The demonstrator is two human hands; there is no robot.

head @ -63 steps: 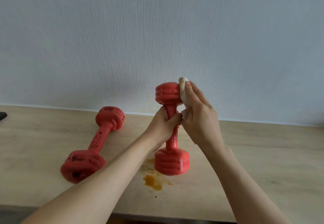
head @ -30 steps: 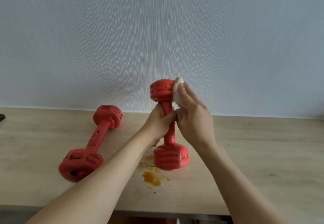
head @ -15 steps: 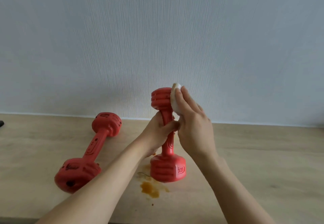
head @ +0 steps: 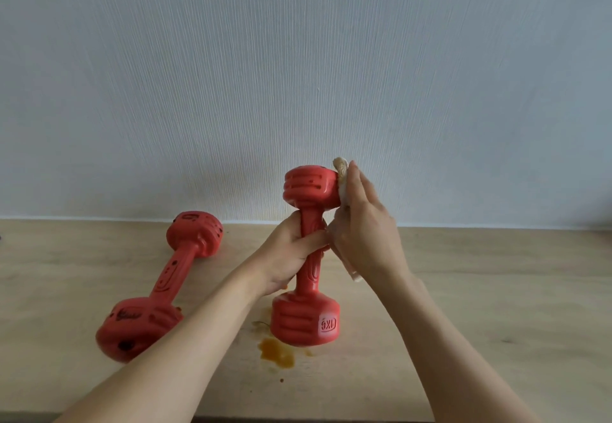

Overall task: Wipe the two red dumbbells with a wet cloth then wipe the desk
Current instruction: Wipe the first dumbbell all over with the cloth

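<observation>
One red dumbbell [head: 306,318] stands upright on the wooden desk [head: 496,290], its lower head marked 1KG. My left hand [head: 291,257] is wrapped around its handle. My right hand [head: 364,227] presses a whitish cloth [head: 341,174] flat against the right side of the dumbbell's upper head; a corner of the cloth hangs out below the palm. The second red dumbbell [head: 159,286] lies on its side on the desk to the left, with dark spots on it.
An orange-brown spill [head: 276,353] stains the desk just in front of the upright dumbbell. A pale textured wall rises behind the desk. The desk's front edge runs along the bottom of the view.
The cloth under my right hand has slid up and down a little on the right side of the upper head. The dumbbell stays upright in my left hand. The view has tilted slightly.
</observation>
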